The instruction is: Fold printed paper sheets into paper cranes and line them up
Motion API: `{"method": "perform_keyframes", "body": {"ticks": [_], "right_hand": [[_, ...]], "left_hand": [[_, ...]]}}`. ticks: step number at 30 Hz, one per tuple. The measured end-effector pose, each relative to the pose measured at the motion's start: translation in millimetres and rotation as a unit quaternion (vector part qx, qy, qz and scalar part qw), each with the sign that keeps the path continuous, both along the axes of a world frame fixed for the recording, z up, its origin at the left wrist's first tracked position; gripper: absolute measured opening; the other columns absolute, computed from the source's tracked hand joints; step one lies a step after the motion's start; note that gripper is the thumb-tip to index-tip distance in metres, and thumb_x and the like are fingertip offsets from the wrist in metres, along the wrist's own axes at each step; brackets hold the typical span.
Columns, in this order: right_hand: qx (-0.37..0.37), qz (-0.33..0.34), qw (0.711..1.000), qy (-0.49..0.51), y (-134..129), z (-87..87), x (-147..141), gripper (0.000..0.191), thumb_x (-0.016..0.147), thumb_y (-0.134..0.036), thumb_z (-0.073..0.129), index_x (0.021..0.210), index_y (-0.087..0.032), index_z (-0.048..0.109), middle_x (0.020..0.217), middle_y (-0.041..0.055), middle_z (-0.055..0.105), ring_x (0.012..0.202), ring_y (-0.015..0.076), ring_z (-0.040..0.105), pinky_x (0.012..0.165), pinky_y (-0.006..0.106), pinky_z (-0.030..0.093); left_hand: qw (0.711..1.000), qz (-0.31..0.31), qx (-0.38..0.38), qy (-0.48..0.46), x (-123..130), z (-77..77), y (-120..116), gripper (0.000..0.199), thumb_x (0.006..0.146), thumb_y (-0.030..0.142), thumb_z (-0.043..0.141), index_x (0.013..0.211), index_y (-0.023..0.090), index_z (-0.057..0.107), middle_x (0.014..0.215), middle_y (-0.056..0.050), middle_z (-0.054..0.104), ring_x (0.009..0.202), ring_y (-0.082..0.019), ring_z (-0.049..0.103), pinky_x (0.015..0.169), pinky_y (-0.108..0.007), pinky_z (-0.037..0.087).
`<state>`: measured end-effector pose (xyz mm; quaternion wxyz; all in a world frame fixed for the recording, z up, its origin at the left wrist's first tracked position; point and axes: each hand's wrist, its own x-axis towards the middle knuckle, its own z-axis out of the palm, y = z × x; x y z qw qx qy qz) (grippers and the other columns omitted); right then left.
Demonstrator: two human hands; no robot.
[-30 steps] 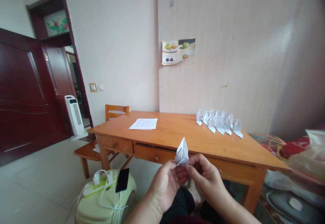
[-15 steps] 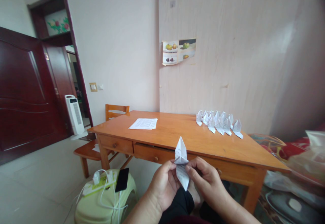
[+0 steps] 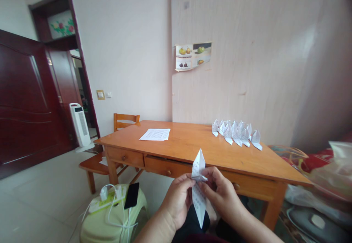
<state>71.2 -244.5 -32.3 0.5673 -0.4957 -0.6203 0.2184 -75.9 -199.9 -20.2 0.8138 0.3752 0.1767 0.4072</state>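
Note:
A folded piece of printed white paper [image 3: 200, 202], long and pointed at its top and bottom, is held upright in front of the table's near edge. My left hand [image 3: 178, 198] pinches its left side at the middle, thumb on top. From the right, my right hand [image 3: 220, 191] grips it at the middle fold, where a small flap sticks out. Several folded paper pieces [image 3: 236, 133] stand grouped at the back right of the wooden table [image 3: 187, 144]. A stack of printed sheets [image 3: 155, 134] lies at the table's left.
A green stool [image 3: 110, 222] at the lower left carries a power strip, white cables and a black phone [image 3: 132, 195]. Beyond it are a wooden bench [image 3: 95, 162] and a chair [image 3: 126, 119]. Plastic bags [image 3: 332, 173] are piled at the right.
The folded paper has shifted slightly right and its lower point now reaches further down. My right fingers have moved up to its middle fold, where a flap now points right.

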Motion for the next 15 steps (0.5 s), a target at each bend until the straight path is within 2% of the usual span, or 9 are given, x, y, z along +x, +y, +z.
{"method": "perform_keyframes", "body": {"ticks": [6, 12, 15], "right_hand": [[-0.025, -0.015, 0.998, -0.05, -2.9, 3.9, 0.1, 0.02, 0.09, -0.032, 0.06, 0.107, -0.021, 0.061, 0.064, -0.0068, 0.042, 0.058, 0.0127, 0.041, 0.055, 0.026, 0.032], [-0.023, -0.016, 0.999, -0.046, -3.7, 4.1, 0.3, 0.023, 0.091, -0.035, 0.059, 0.107, -0.02, 0.064, 0.064, -0.0059, 0.044, 0.058, 0.0129, 0.041, 0.054, 0.025, 0.033], [-0.014, -0.013, 0.999, -0.036, -2.8, 3.0, 1.1, 0.021, 0.092, -0.036, 0.058, 0.101, -0.02, 0.066, 0.066, -0.0035, 0.051, 0.06, 0.0138, 0.045, 0.056, 0.025, 0.036]], "left_hand": [[0.997, 0.036, 0.055, 0.035, 0.6, 5.5, -4.3, 0.026, 0.073, 0.014, 0.068, 0.099, 0.015, 0.07, 0.088, -0.007, 0.072, 0.087, -0.022, 0.066, 0.079, -0.029, 0.045], [0.993, 0.05, 0.094, 0.052, -0.6, 7.9, -7.4, 0.038, 0.075, 0.013, 0.068, 0.113, 0.018, 0.067, 0.098, -0.006, 0.072, 0.095, -0.022, 0.065, 0.084, -0.03, 0.046], [0.992, 0.048, 0.101, 0.057, 0.3, 6.3, -5.8, 0.039, 0.078, 0.013, 0.067, 0.116, 0.018, 0.066, 0.1, -0.007, 0.072, 0.095, -0.022, 0.065, 0.085, -0.03, 0.046]]}}
